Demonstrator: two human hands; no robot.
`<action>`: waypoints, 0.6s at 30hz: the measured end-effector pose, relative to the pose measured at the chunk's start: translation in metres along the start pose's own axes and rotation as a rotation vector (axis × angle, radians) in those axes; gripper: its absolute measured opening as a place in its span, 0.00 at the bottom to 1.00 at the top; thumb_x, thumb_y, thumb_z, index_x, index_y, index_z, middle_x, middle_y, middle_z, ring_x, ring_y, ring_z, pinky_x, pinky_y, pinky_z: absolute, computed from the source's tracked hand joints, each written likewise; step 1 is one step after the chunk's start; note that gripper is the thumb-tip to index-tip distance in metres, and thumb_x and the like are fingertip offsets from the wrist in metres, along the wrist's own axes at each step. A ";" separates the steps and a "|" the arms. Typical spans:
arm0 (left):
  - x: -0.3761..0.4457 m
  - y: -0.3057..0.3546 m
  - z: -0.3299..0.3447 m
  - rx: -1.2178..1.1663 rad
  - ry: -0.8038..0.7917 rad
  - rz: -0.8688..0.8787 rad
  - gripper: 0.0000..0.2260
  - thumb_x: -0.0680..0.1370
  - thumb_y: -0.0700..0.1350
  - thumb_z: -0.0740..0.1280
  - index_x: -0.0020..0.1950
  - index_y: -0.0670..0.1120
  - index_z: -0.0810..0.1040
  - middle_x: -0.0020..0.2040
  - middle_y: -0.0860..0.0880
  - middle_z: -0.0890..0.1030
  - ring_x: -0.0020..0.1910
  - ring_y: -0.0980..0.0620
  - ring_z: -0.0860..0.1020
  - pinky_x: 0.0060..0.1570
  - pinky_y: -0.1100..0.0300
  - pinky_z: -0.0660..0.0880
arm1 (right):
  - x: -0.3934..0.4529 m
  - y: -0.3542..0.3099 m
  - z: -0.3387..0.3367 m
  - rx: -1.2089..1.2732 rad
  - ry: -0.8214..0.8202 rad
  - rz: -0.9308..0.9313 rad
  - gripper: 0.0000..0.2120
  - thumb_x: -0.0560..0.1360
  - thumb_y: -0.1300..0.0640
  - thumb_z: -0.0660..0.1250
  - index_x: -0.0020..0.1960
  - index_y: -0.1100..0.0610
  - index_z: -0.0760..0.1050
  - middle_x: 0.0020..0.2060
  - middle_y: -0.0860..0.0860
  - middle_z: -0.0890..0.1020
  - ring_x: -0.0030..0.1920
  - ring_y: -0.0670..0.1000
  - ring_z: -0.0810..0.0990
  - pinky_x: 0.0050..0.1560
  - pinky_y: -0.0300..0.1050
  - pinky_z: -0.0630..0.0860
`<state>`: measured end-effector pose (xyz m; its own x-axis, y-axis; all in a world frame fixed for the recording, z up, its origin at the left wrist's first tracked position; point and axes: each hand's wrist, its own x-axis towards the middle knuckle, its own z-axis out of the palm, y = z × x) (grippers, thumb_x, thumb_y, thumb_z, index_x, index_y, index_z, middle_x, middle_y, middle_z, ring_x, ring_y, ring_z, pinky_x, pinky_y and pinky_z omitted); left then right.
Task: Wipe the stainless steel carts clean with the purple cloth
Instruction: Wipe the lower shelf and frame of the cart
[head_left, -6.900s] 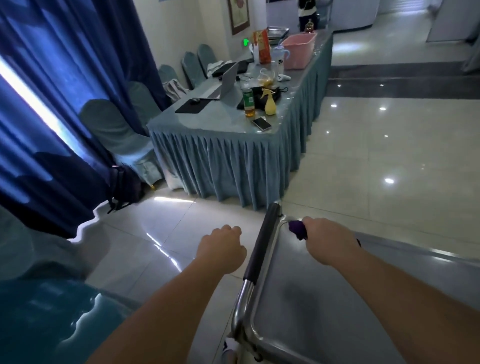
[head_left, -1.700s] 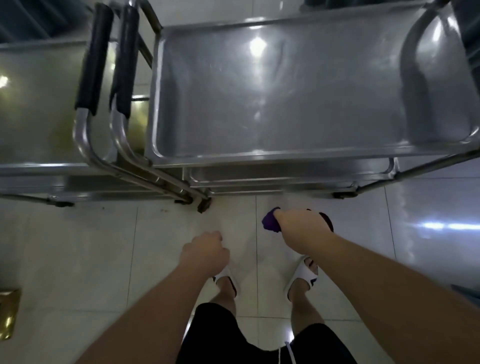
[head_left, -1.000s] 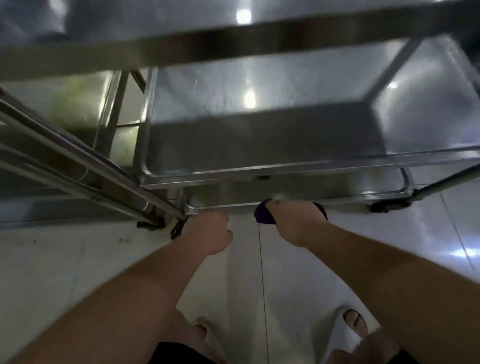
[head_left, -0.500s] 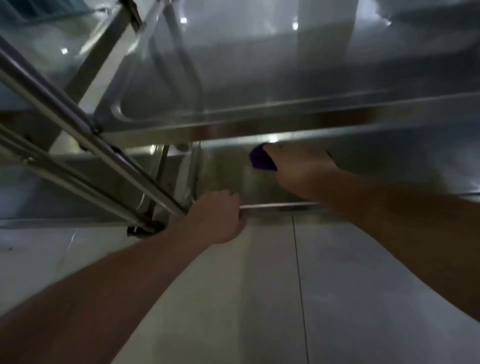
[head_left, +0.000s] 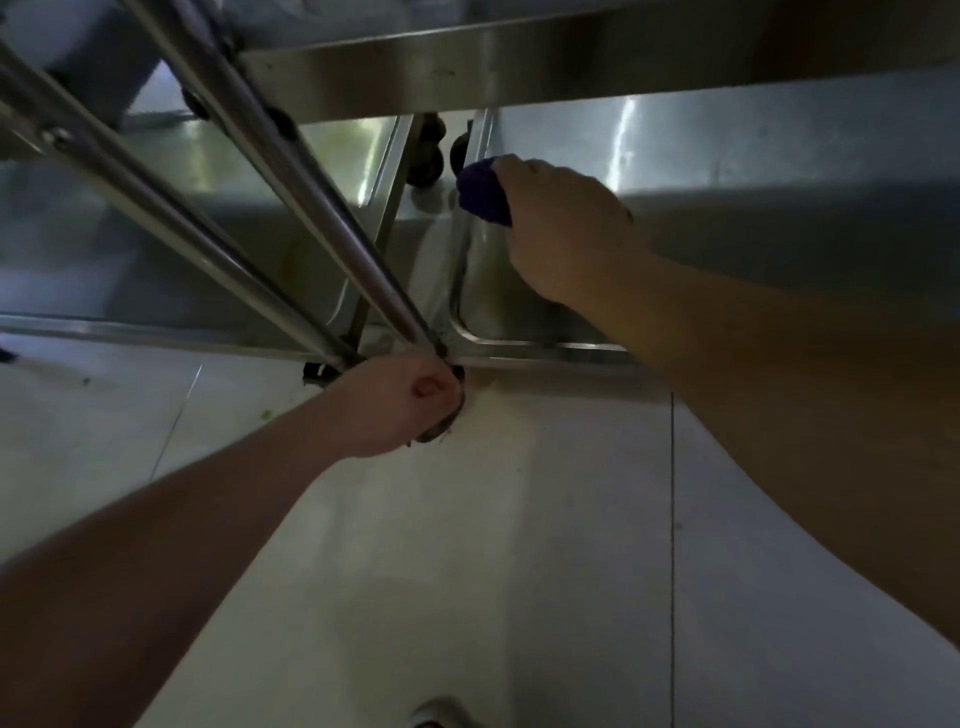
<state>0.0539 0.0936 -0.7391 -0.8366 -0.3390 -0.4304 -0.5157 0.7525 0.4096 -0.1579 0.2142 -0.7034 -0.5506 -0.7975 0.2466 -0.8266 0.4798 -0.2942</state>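
Note:
I am low down, looking under the upper shelves of two stainless steel carts. My right hand (head_left: 563, 228) reaches onto the bottom shelf (head_left: 727, 156) of the right cart and is shut on the bunched purple cloth (head_left: 483, 192), which presses on the shelf by its left rim. My left hand (head_left: 402, 402) is a closed fist at the cart's near left corner, by the foot of the slanted frame tubes (head_left: 291, 228). I cannot tell whether it grips the frame.
The second cart's bottom shelf (head_left: 156, 244) lies to the left, almost touching the first. Black caster wheels (head_left: 431, 156) show between them at the back. An upper shelf edge (head_left: 519, 62) spans overhead. Pale tiled floor (head_left: 467, 571) is below, with my sandal toe (head_left: 441, 714).
My head has dropped lower and closer. My right hand moved the cloth further in along the bottom shelf's left side. My left fist stayed at the cart's corner.

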 end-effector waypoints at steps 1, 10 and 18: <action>-0.001 -0.010 -0.004 -0.082 0.006 -0.023 0.04 0.82 0.57 0.68 0.50 0.63 0.83 0.45 0.60 0.85 0.43 0.63 0.83 0.44 0.62 0.79 | 0.003 -0.006 0.009 0.033 -0.003 -0.009 0.22 0.81 0.58 0.67 0.73 0.57 0.68 0.59 0.57 0.82 0.56 0.57 0.83 0.56 0.54 0.78; 0.010 -0.023 -0.014 -0.577 0.453 0.039 0.22 0.71 0.69 0.72 0.63 0.66 0.73 0.55 0.62 0.84 0.56 0.64 0.82 0.54 0.63 0.79 | -0.001 -0.022 0.089 0.280 -0.530 -0.062 0.28 0.83 0.37 0.46 0.81 0.42 0.59 0.84 0.49 0.53 0.83 0.54 0.49 0.80 0.53 0.45; 0.054 0.017 -0.002 -1.068 0.742 0.049 0.11 0.73 0.51 0.71 0.32 0.51 0.77 0.29 0.48 0.77 0.32 0.49 0.77 0.42 0.56 0.78 | -0.050 0.005 0.087 0.071 -0.489 -0.179 0.31 0.84 0.37 0.39 0.84 0.46 0.51 0.83 0.43 0.52 0.82 0.46 0.45 0.79 0.45 0.40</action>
<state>-0.0006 0.0868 -0.7535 -0.5839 -0.8118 0.0070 -0.0862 0.0705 0.9938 -0.1243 0.2250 -0.7972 -0.2688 -0.9505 -0.1559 -0.8834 0.3078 -0.3533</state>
